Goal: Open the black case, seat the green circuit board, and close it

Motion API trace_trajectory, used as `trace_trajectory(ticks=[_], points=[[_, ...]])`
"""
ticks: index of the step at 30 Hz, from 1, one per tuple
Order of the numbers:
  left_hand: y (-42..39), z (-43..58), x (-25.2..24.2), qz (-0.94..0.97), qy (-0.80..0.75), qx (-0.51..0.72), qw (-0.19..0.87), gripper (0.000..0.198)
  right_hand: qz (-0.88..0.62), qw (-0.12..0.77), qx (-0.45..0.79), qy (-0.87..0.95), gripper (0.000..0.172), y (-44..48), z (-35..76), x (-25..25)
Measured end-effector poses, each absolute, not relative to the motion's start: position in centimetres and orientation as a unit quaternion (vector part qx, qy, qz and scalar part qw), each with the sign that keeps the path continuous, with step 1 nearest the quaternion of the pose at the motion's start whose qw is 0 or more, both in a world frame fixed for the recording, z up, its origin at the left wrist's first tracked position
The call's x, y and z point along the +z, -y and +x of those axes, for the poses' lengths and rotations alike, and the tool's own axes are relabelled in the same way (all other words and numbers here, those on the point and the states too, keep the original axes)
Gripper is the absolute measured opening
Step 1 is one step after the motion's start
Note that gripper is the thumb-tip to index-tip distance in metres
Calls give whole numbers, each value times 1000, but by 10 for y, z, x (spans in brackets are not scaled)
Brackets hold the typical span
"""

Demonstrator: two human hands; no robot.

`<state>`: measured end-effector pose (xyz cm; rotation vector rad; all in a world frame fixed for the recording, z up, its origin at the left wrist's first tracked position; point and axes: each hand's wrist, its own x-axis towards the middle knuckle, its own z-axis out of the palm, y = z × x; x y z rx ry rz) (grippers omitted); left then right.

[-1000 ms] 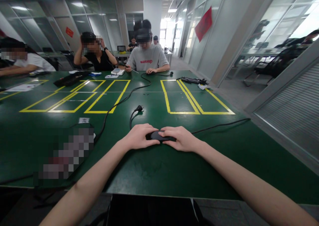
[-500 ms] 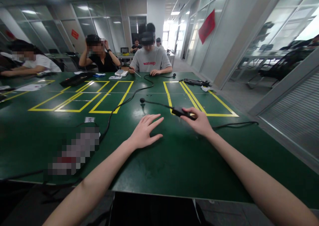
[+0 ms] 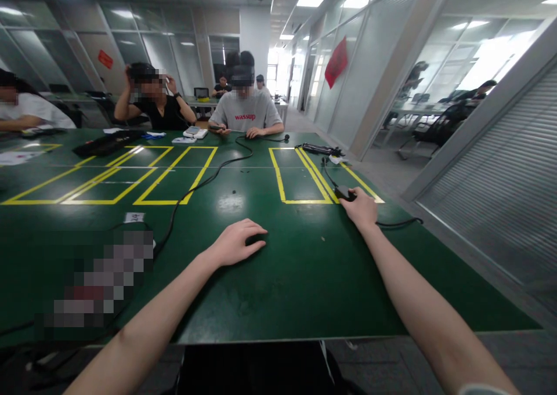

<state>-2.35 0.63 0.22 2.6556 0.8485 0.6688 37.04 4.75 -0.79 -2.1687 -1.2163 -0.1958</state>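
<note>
At the right side of the green table (image 3: 282, 290), my right hand (image 3: 362, 210) is closed around a small black box (image 3: 345, 193), which looks like a power adapter. A thin cable runs from the box's far side to a small black end piece (image 3: 325, 160). A thicker black cable (image 3: 402, 223) comes out near my wrist and lies toward the right edge. My left hand (image 3: 237, 244) is over the middle of the table, palm down, thumb apart from the fingers, holding nothing.
Yellow tape rectangles (image 3: 282, 180) mark the tabletop. A folded black tripod-like item (image 3: 322, 149) lies beyond my right hand. A blurred-out object (image 3: 104, 279) lies at the left, beside a long black cable (image 3: 174, 212). Several people sit opposite, one in a grey shirt (image 3: 246, 113).
My right hand has moved right with the black box and turned it, so its thin cable points away instead of left. My left hand's fingers have drawn closer together. The view has turned rightward.
</note>
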Motion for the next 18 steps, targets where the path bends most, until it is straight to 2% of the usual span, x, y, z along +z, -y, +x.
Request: trace_trajectory(ticks=[3, 18], points=[[-6, -23, 2, 917, -294, 231, 138, 24, -835, 291, -66, 462, 39, -53, 376, -15], [-4, -22, 4, 915, -299, 225, 151, 25, -847, 319, -83, 418, 48, -54, 402, -18]])
